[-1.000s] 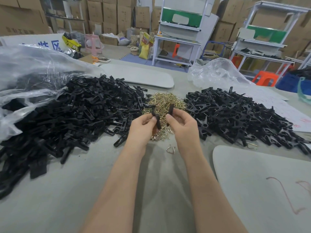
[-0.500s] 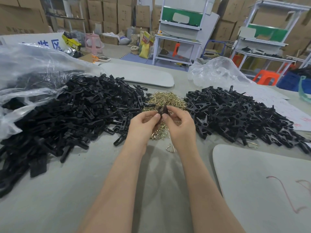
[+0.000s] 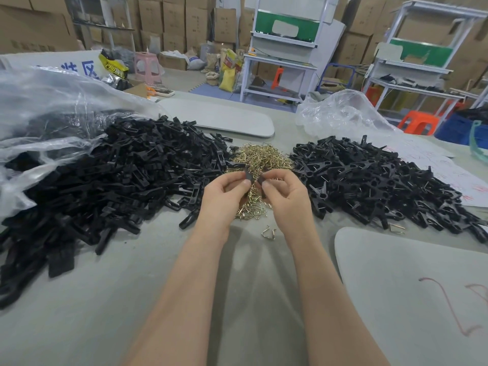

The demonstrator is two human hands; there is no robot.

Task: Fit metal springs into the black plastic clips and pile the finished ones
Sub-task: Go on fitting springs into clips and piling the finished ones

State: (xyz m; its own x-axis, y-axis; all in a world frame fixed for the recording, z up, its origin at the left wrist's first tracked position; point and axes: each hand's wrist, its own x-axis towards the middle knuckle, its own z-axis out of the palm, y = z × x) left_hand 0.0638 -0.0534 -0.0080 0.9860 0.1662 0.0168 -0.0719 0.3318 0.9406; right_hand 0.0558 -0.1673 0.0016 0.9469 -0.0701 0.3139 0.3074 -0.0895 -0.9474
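My left hand pinches a black clip piece between thumb and fingers. Close beside it, my right hand pinches a second black clip piece. The two pieces stand side by side with a small gap, just above a heap of brass springs at the table's middle. A big pile of loose black clip parts spreads out to the left. A pile of black clips with springs fitted lies to the right. Whether a spring sits between the held pieces is hidden.
One stray spring lies near my wrists, another by the right pile. Clear plastic bags lie at far left and back right. Grey oval boards lie at the back and front right. Shelving and cartons stand behind.
The two held pieces were apart, came together half a second ago, and now stand slightly apart again. Both hands stayed over the springs.
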